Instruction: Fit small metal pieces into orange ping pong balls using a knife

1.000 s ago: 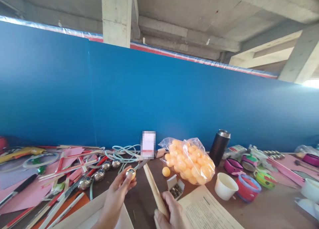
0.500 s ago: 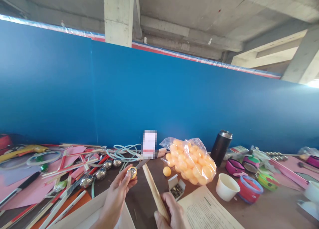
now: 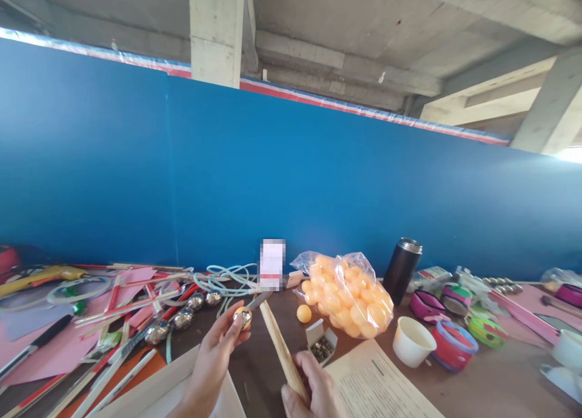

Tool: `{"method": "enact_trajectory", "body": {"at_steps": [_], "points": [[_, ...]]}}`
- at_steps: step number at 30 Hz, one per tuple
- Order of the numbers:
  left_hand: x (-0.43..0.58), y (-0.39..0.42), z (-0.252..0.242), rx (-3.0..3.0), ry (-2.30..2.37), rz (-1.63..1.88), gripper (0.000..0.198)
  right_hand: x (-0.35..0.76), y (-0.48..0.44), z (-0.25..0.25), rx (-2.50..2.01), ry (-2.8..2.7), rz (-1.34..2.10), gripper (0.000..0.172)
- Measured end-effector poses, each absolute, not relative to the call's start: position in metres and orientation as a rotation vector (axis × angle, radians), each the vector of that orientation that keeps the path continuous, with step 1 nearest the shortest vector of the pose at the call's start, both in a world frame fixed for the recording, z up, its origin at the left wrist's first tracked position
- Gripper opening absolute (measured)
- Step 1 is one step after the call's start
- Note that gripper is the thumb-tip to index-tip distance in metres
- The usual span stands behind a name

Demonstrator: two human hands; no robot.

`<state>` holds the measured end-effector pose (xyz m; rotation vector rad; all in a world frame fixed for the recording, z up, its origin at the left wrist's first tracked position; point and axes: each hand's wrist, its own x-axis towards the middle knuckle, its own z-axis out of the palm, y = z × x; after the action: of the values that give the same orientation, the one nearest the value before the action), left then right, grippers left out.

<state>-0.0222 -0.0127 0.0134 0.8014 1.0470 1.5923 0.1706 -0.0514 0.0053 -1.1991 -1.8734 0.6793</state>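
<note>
One wooden stick (image 3: 278, 339) in right hand (image 3: 313, 386); printed sheet (image 3: 382, 381) beside, text illegible.

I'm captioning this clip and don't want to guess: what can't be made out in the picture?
In the head view:
Shiny ball: partly hidden by the left hand.
Wooden stick: partly covered by the right hand; its lower end isn't visible.
Printed sheet: print too small to read; cut off by the bottom edge.
Small pieces in the open box: too small to identify.
Pale rectangle: masked by pixel blocks.
</note>
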Motion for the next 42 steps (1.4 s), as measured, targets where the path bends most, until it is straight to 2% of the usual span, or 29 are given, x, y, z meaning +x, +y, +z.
{"method": "enact_trajectory", "body": {"at_steps": [11,21,32,42], "points": [[-0.022,-0.012,0.011,0.814,1.048,1.591,0.049,0.171,-0.050,0.001,-1.171,-1.884,0.679,0.013],[-0.029,-0.002,0.003,0.549,0.900,1.644,0.044,0.171,-0.048,0.000,-1.133,-1.841,0.700,0.015],[-0.027,-0.007,0.005,0.642,0.911,1.614,0.038,0.168,-0.052,-0.002,-1.201,-1.848,0.702,0.015],[-0.022,-0.009,0.015,0.648,0.980,1.643,0.043,0.169,-0.053,0.001,-1.205,-1.881,0.676,0.015]]}}
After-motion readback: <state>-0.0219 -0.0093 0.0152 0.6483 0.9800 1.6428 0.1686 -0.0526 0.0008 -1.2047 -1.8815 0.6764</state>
